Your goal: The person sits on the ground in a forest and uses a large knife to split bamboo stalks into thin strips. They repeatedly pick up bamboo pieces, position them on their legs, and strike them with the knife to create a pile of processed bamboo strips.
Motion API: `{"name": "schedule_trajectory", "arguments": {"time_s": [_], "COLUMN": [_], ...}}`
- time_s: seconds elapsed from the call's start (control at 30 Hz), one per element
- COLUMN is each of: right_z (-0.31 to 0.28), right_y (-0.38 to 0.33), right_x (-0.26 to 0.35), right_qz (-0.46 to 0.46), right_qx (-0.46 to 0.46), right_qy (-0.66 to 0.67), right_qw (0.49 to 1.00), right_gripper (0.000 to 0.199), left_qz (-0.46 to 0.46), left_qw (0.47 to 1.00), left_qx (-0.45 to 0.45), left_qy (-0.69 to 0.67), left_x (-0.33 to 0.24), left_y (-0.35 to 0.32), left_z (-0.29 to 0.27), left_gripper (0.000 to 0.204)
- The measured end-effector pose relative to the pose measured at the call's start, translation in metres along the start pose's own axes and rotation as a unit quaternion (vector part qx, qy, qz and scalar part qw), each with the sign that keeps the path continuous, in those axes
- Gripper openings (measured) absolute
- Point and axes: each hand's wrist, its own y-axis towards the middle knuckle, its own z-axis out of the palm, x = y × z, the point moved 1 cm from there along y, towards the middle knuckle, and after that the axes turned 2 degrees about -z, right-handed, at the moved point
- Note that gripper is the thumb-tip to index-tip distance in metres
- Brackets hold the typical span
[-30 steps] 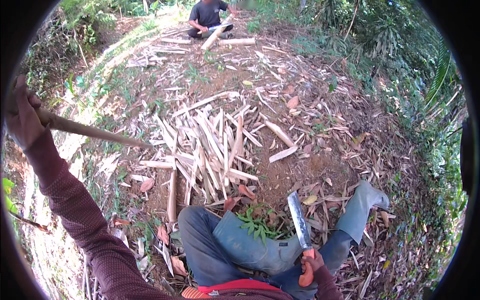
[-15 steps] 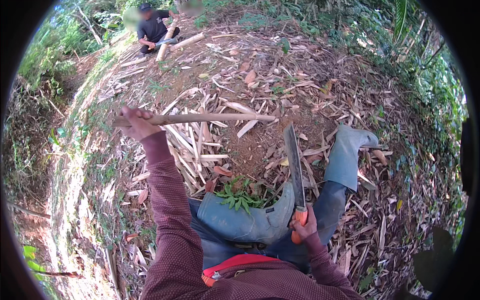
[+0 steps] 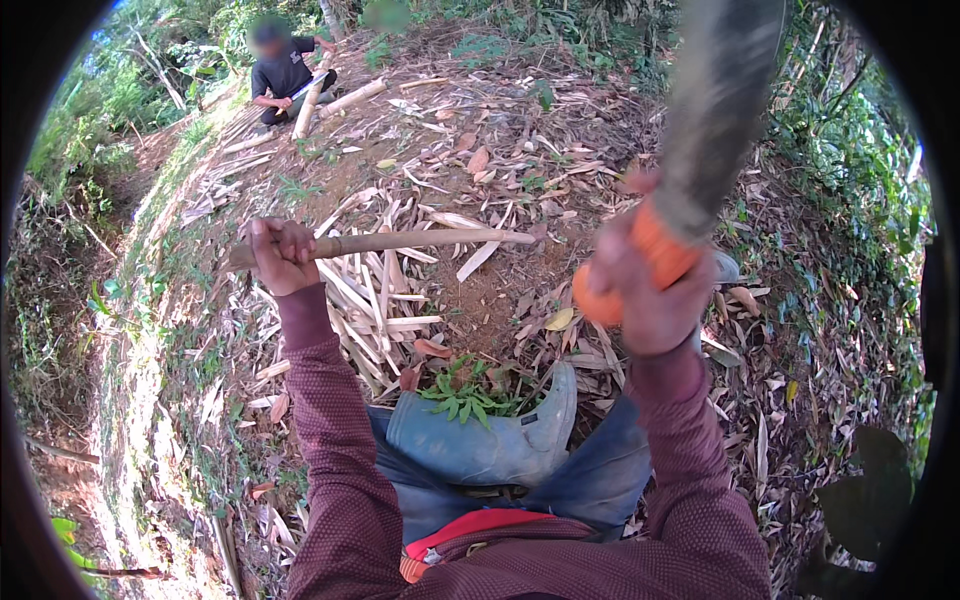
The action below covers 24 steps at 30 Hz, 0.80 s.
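A long wooden stick lies nearly level across the view, and my left hand is closed round it near its left end. Its pale, tapered tip points right over bare soil. My right hand, raised close to the camera and a little blurred, grips the orange handle of a machete. The wide dark blade rises past the top edge, so its tip is out of view. Beneath the stick is a heap of pale split wood strips.
My blue-grey rubber boot is folded in front of me, beside a small green plant. Dry leaves cover the slope. Farther off at the upper left, a person in dark clothes sits by a pale pole. Bushes line both sides.
My right hand has swung the machete up from beside my knee to high on the right. The left hand still holds the stick, in about the same place.
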Motion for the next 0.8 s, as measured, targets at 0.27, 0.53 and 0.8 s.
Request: {"name": "schedule_trajectory", "arguments": {"time_s": [0.27,0.53,0.8], "right_z": [-0.003,-0.014,-0.005], "right_y": [-0.029,-0.193,-0.119], "right_x": [-0.086,-0.228,-0.120], "right_qz": [-0.010,0.390,0.434], "right_qx": [0.006,0.102,0.116], "right_qy": [-0.156,-0.311,-0.147], "right_qw": [0.988,0.861,0.881], "right_gripper": [0.042,0.033,0.028], "left_qz": [0.004,-0.027,-0.029], "left_qw": [0.999,0.986,0.973], "left_qx": [0.033,-0.137,-0.205], "left_qy": [0.029,0.087,-0.105], "left_x": [0.005,0.001,0.023], "left_y": [0.000,-0.034,-0.052], "left_z": [0.030,0.011,-0.018], "left_gripper": [0.025,0.022,0.017]}}
